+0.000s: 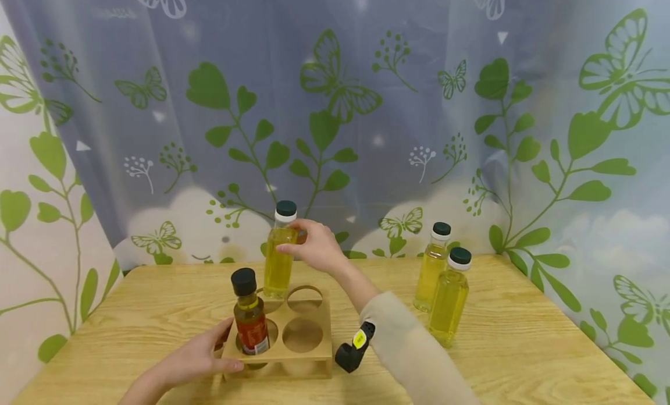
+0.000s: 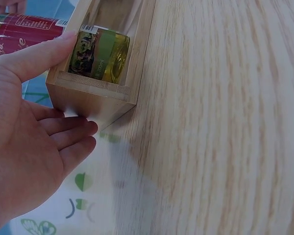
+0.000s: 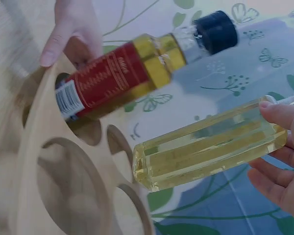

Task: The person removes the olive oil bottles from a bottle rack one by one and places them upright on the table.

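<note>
A wooden bottle rack (image 1: pixel 326 341) with round holes stands at the front of the table. My left hand (image 1: pixel 191 354) holds its left front corner, the thumb on the board's edge and the fingers along the end panel (image 2: pixel 90 100). In the front left hole stands an oil bottle with a red label (image 1: pixel 252 329) and black cap; its lower part shows inside the rack in the left wrist view. My right hand (image 1: pixel 318 248) pinches a clear bottle of yellow oil (image 1: pixel 277 271) near its shoulder. This bottle's base (image 3: pixel 144 169) is over the rear left hole, seemingly just above the board.
Two more yellow oil bottles, one behind (image 1: pixel 430 271) and one in front (image 1: pixel 449 303), stand on the table (image 1: pixel 523 335) at the right. Behind the table hangs a leaf-and-butterfly patterned curtain (image 1: pixel 366 149). A black device (image 1: pixel 356 350) is strapped to the right wrist.
</note>
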